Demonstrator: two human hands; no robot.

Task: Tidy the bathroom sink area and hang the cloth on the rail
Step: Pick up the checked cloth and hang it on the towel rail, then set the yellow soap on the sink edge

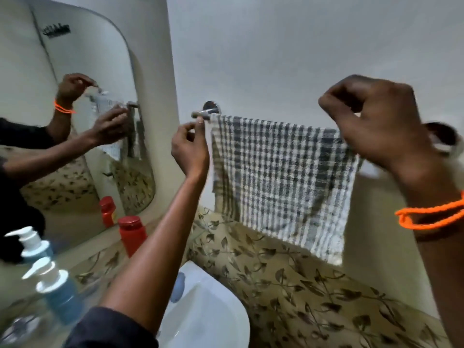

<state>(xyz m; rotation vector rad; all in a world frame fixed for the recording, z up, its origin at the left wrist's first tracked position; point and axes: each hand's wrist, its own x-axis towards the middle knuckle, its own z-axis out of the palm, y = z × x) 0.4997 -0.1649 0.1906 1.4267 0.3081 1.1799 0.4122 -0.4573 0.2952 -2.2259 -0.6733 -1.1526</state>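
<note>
Right hand (376, 124) and left hand (190, 146) pinch the checked cloth's (278, 177) top corners over the towel rail (204, 113), draping nearly done, next evening the edge.

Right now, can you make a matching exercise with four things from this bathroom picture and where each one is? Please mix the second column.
1. checked cloth
2. red bottle
3. blue pump bottle
4. orange band

a. on the right wrist
b. draped over the rail
c. on the shelf, nearest the camera
d. on the shelf, under the mirror's corner

Pairs: 1-b, 2-d, 3-c, 4-a
</note>
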